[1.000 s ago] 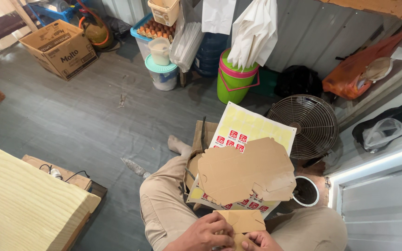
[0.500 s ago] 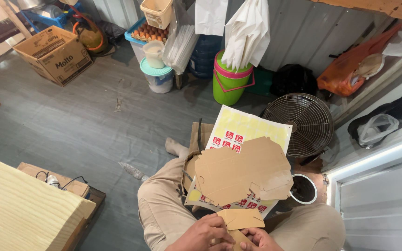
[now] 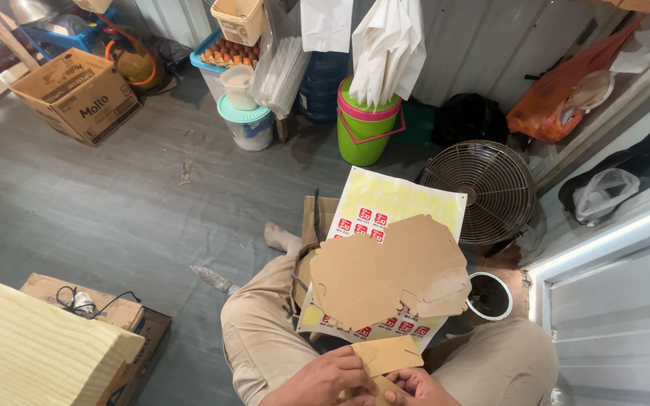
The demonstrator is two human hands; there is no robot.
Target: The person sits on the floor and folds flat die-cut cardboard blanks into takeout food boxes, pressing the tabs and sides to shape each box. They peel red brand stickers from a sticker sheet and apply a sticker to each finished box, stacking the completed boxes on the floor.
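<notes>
Both gripping small cardboard piece (image 3: 387,355): left hand (image 3: 323,380) pinching near edge, right hand (image 3: 414,387) closed underneath. Long axis sideways; flat cardboard stack (image 3: 385,274) just beyond on lap.

Bare grey floor (image 3: 114,203) leftward; fan (image 3: 478,192) and cup (image 3: 488,295) rightward.

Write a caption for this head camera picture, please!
Two hands fold a small brown cardboard piece above a sticker sheet.
</notes>
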